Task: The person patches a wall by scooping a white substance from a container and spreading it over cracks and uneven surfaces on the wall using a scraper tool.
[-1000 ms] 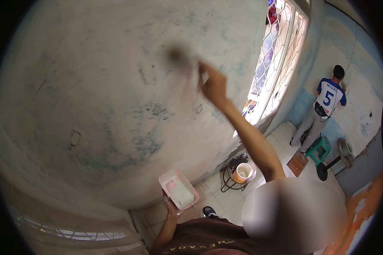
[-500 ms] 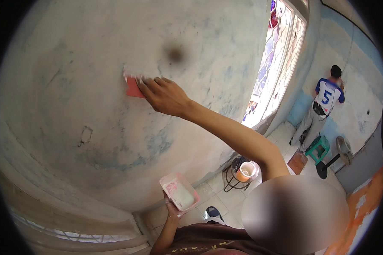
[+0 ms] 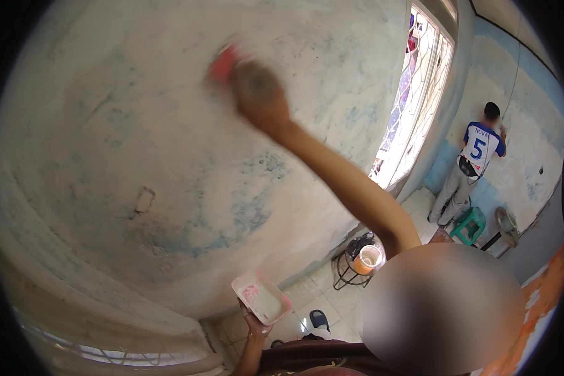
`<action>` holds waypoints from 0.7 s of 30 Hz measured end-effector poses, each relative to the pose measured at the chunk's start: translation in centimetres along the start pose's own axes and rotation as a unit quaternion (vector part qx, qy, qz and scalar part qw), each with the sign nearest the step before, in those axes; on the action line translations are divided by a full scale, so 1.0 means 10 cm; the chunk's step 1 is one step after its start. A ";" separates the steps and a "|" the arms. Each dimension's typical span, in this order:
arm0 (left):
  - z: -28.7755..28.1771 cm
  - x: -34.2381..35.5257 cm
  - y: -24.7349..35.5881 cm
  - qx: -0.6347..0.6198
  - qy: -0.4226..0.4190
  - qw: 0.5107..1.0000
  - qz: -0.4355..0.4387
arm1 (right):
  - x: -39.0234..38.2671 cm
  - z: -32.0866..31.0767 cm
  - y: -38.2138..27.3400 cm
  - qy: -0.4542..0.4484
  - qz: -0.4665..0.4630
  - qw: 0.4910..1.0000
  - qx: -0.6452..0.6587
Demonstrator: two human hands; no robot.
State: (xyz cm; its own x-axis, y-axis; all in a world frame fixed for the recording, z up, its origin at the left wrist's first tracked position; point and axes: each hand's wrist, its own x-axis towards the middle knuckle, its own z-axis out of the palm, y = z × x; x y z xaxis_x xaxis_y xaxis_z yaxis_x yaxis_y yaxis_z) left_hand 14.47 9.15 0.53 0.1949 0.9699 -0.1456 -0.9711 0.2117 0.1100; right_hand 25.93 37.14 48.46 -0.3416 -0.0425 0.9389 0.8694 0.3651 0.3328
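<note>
My right hand (image 3: 263,103) is raised high against the wall (image 3: 144,125), its arm stretched out and the hand smeared by motion. In it is a flat red putty spreader (image 3: 224,62), its blade at the wall surface. The wall carries pale, patchy filler with bluish-grey stains. Low down, my left hand (image 3: 255,323) grips a pinkish-white rectangular plastic tub (image 3: 237,287) by its side. White paste (image 3: 271,306) lies in the tub, with reddish smears at one end.
A barred window (image 3: 413,94) is to the right of this wall. Below it, an orange-and-white bucket (image 3: 368,258) sits on a metal-framed stand (image 3: 338,272). Farther off, another person (image 3: 476,150) works at the adjoining wall, near a green plastic stool (image 3: 470,227).
My right hand has swept the spreader upward and a little to the right along the wall. The left hand still holds the tub, slightly lower.
</note>
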 end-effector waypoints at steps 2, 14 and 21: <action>0.04 0.04 -0.01 0.007 -0.012 1.000 -0.028 | -0.27 -0.11 -0.48 -0.016 -0.118 0.993 0.018; -0.10 0.03 0.08 -0.020 0.010 1.000 0.002 | 0.13 -0.13 1.43 0.039 0.136 0.989 0.036; 0.16 0.08 0.15 0.019 -0.012 0.999 0.028 | -1.43 -0.10 -0.22 -0.148 -0.165 0.974 0.055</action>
State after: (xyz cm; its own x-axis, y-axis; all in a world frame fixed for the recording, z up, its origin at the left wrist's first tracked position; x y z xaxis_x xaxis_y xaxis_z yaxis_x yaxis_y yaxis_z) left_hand 13.38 10.47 2.20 0.1449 0.9827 -0.1150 -0.9748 0.1617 0.1538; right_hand 29.26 36.06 34.44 -0.6975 0.0905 0.7108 0.6576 0.4748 0.5849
